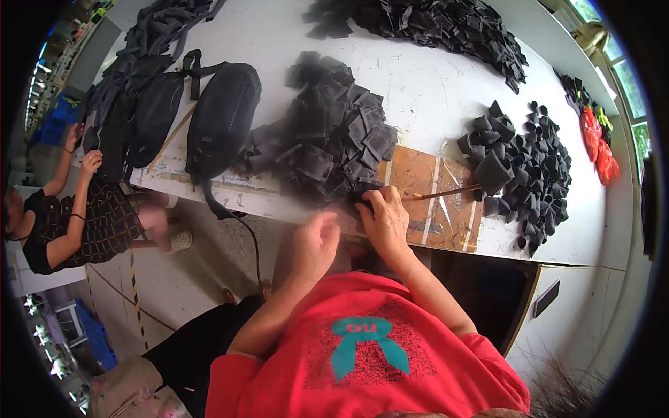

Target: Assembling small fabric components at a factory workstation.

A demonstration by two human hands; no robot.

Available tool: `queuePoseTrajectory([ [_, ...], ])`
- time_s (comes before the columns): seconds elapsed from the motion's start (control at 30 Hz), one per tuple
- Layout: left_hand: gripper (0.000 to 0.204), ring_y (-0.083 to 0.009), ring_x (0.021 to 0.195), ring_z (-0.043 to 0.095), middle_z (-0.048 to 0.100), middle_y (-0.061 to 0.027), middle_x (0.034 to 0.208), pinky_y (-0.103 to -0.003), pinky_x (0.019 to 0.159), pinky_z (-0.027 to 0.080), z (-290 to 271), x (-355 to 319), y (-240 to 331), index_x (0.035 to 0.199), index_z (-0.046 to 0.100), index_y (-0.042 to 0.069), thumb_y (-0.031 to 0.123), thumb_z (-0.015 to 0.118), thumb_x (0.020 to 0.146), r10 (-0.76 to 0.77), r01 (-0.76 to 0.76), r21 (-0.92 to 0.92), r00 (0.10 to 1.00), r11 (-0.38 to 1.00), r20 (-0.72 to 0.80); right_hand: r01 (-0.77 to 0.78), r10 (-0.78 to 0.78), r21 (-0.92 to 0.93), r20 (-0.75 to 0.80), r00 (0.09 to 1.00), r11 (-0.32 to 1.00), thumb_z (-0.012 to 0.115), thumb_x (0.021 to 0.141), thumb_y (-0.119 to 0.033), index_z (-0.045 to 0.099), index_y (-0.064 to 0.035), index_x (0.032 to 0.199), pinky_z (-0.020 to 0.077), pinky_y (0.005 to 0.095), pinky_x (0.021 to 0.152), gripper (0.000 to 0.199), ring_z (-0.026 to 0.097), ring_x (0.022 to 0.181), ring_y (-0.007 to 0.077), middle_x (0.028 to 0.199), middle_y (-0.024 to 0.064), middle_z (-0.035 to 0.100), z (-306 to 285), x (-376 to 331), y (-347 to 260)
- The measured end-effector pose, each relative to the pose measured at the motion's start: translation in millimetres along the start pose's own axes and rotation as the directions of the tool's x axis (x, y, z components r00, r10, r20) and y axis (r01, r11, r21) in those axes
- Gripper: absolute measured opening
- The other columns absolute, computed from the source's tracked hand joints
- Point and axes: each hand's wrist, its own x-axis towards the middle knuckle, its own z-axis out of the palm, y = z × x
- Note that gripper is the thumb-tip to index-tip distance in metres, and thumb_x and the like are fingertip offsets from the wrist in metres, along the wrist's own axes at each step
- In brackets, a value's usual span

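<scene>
At the table's front edge, my right hand (387, 219) is closed, its fingers pinched down on a small black fabric piece (362, 195), partly hidden under them. Just to the left, my left hand (317, 240) hovers off the edge, slightly blurred, with curled fingers; anything inside them is hidden. Beyond both hands rises a heap of flat black fabric pieces (341, 129). A brown wooden board (408, 171) lies right of my right hand. Across it runs a thin brown rod (446, 193), reaching a larger folded black piece (492, 174).
Curled black loops (540, 174) are piled at the right. Another heap of black pieces (446, 31) lies at the back. Two black bags (223, 115) sit left, a strap hanging off the white table (425, 90). A co-worker (66, 223) sits at far left, hands on dark fabric.
</scene>
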Motion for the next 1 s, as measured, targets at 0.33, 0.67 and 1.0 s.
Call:
queuePoseTrajectory([
  [0.33,0.02,-0.006,0.062,0.052,0.058,-0.0042,0.076,-0.019,0.056,0.044,8,1,13,0.099,0.052,-0.003,0.004,0.055,0.081,0.052,-0.052,-0.015,0.998,0.999,-0.031,0.359,-0.22,-0.006,-0.801,0.556,0.933,0.065,0.07,-0.009,0.055,0.0032,0.095,0.0415,0.0341,0.059,0.029,0.05,0.071,0.0268,0.091,0.0155,0.052,-134,11,-34],
  [0.67,0.021,-0.0215,0.056,0.054,0.054,-0.0076,0.058,-0.032,0.052,0.042,34,29,-6,0.079,0.056,0.001,0.019,0.066,0.073,0.159,-0.06,0.495,0.974,0.867,-0.16,0.152,0.284,0.614,-0.553,0.783,0.775,0.058,0.083,-0.012,0.06,0.0003,0.1,0.0426,0.0173,0.067,0.021,0.055,0.073,0.0062,0.077,0.0023,0.06,-225,75,8],
  [1.0,0.006,-0.0038,0.046,0.047,0.052,0.0006,0.057,-0.017,0.04,0.035,12,13,62,0.077,0.052,0.002,0.002,0.057,0.079,-0.13,0.203,-0.259,0.953,0.944,0.274,-0.156,0.098,0.436,0.152,0.984,0.886,0.067,0.073,-0.021,0.051,0.0009,0.105,0.0459,0.0346,0.071,0.042,0.056,0.085,0.0285,0.099,0.0172,0.052,-123,-19,-19],
])
